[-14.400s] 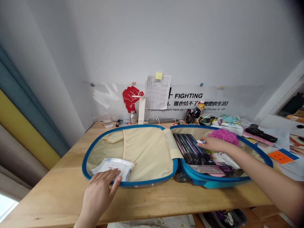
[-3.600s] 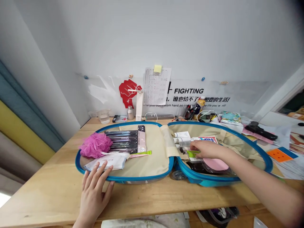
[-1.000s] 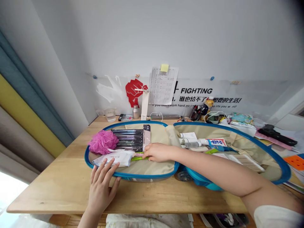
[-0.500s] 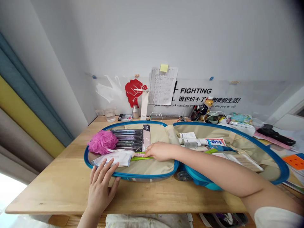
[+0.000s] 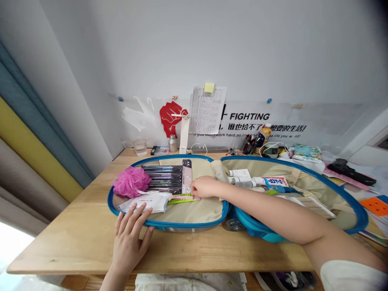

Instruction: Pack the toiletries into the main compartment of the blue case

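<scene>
An open suitcase (image 5: 190, 224) with blue rims and beige lining lies on the table. My left hand (image 5: 131, 232) is spread open at its front left rim, fingertips on a white soft packet (image 5: 148, 202). My right hand (image 5: 206, 187) reaches into the left half, fingers curled near the pink end of a toothbrush pack (image 5: 187, 178). Whatever those fingers may hold is hidden. Just below them lies a thin green and pink packet (image 5: 182, 198), partly under the white one. A pink bath puff (image 5: 131, 181) sits at the far left, beside the toothbrushes.
The suitcase's right half holds a toothpaste box (image 5: 274, 181), white tubes (image 5: 239, 173) and a slatted beige item (image 5: 312, 206). Behind stand a glass of water (image 5: 140, 148), a small metallic bottle (image 5: 172, 143), a white lamp (image 5: 184, 135) and a power strip (image 5: 210, 149).
My right hand has moved slightly right and away from me, off the green and pink packet, whose right end now shows. My left hand stays in place.
</scene>
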`<action>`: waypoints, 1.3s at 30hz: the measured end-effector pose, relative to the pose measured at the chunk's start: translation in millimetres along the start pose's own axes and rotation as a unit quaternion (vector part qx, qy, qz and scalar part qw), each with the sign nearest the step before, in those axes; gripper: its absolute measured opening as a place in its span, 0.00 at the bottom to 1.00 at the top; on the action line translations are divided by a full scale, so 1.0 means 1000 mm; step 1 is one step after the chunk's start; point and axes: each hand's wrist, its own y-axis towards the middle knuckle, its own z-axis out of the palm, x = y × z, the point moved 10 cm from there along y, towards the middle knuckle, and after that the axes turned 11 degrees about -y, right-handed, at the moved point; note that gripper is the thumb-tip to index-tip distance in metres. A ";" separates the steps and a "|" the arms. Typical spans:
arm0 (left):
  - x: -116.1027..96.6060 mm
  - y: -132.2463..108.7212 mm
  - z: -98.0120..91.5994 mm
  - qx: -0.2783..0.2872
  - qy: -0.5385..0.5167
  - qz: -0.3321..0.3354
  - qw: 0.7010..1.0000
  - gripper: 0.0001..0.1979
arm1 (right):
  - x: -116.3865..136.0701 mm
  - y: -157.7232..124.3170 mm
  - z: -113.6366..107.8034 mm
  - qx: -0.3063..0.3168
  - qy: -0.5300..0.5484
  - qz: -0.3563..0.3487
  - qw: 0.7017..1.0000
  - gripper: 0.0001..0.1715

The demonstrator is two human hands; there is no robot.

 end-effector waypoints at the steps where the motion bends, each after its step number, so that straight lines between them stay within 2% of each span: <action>1: 0.000 0.000 0.000 -0.001 -0.001 -0.002 1.000 0.25 | 0.000 0.002 0.001 0.012 -0.002 0.000 1.000 0.19; 8: 0.003 -0.001 0.001 0.003 0.000 -0.021 1.000 0.27 | 0.003 0.009 0.004 0.043 -0.010 -0.026 0.999 0.21; 16: 0.000 0.001 0.000 -0.002 -0.005 -0.009 1.000 0.28 | 0.014 0.010 0.004 0.009 -0.011 -0.071 0.997 0.20; 22: -0.001 0.001 0.000 0.000 -0.001 -0.005 1.000 0.27 | -0.003 0.008 0.002 0.005 -0.025 -0.062 0.998 0.16; 25: 0.001 0.001 0.001 0.002 -0.001 -0.009 1.000 0.25 | -0.005 0.003 -0.007 -0.032 -0.019 -0.062 0.997 0.18; 28: 0.001 0.000 0.000 0.000 -0.003 -0.010 1.000 0.24 | 0.008 -0.003 -0.017 -0.087 -0.008 -0.082 0.993 0.23; 30: 0.002 0.000 0.000 -0.001 -0.004 -0.011 1.000 0.24 | 0.022 -0.006 -0.019 -0.107 -0.007 -0.106 0.989 0.23; 34: 0.002 -0.001 0.001 0.003 -0.001 -0.010 1.000 0.25 | 0.038 -0.006 -0.016 -0.109 -0.024 -0.121 0.986 0.19; 39: -0.002 0.001 -0.001 -0.001 0.005 -0.001 1.000 0.24 | 0.033 -0.008 -0.015 -0.100 -0.054 -0.080 0.990 0.16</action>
